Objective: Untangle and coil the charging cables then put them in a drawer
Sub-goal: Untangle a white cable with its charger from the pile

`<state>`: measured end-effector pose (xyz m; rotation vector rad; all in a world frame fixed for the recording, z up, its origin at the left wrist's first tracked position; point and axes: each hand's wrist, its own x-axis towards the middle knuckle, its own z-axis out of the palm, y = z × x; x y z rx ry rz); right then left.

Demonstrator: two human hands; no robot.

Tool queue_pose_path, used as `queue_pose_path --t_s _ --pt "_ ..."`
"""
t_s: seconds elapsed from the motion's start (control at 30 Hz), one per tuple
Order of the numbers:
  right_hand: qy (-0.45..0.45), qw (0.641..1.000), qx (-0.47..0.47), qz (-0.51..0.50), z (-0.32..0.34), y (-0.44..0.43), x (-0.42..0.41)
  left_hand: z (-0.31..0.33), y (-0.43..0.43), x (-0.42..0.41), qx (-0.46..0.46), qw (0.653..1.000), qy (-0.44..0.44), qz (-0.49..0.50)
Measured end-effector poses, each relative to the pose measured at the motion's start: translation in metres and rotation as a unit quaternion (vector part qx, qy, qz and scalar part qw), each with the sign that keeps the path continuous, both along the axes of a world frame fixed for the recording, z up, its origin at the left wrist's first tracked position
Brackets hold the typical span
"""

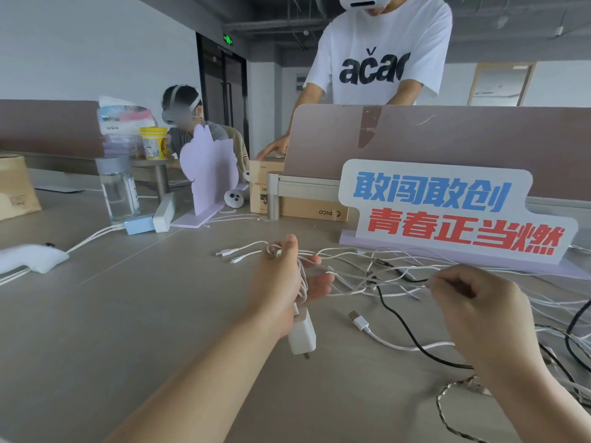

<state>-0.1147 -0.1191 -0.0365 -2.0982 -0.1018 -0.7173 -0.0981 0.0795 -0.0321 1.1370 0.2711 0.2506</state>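
Your left hand [287, 276] sits at the centre of the frame with its fingers fairly straight. Loops of a thin white charging cable [303, 282] are wound round the palm, and your thumb presses the cable against the hand's upper edge. A white square plug-in charger block [302, 337] hangs from those loops just below your wrist, over the pale grey-beige table [128, 314]. Three small white connector ends [227, 253] fan out to the left of your thumb.

Your right hand [473, 302], right of centre, has its fingers curled and pinches a thin white strand [425, 285]. The strand runs back into the loose tangle of white and black cables [367, 266] lying on the table between your hands. Whether it belongs to the wound cable cannot be told.

Nearer you lie a thin black cable [388, 311] and a white USB plug [359, 321]. Behind the tangle stands a white standing sign with blue and red characters [447, 212].
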Motion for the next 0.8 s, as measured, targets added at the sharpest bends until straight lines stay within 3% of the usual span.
queue_pose_path --t_s 0.1,0.2,0.27,0.33,0.47,0.67,0.8 --pt "0.02 0.996 -0.074 0.042 -0.001 0.004 -0.002 0.002 0.002 0.001 -0.046 0.999 0.006 0.025" --pt "0.089 0.983 -0.144 0.066 -0.005 0.007 0.0 0.007 0.004 0.002 -0.159 0.987 0.01 0.036" --pt "0.092 0.979 -0.166 0.068 -0.006 0.008 0.0 0.007 0.005 0.002 -0.173 0.984 0.011 0.038" --pt "0.064 0.981 -0.165 0.078 -0.005 0.01 -0.003 0.003 0.005 0.004 -0.109 0.993 0.018 0.029" --pt "-0.025 0.987 -0.132 0.09 -0.006 0.014 -0.006 -0.002 -0.001 -0.003 0.122 0.991 0.006 -0.054" --pt "-0.174 0.979 -0.087 0.063 -0.005 0.014 -0.006 -0.001 -0.012 -0.023 0.299 0.911 -0.048 -0.278" --pt "-0.163 0.981 -0.07 0.073 -0.004 0.02 -0.011 -0.002 -0.02 -0.031 0.361 0.845 -0.07 -0.387"
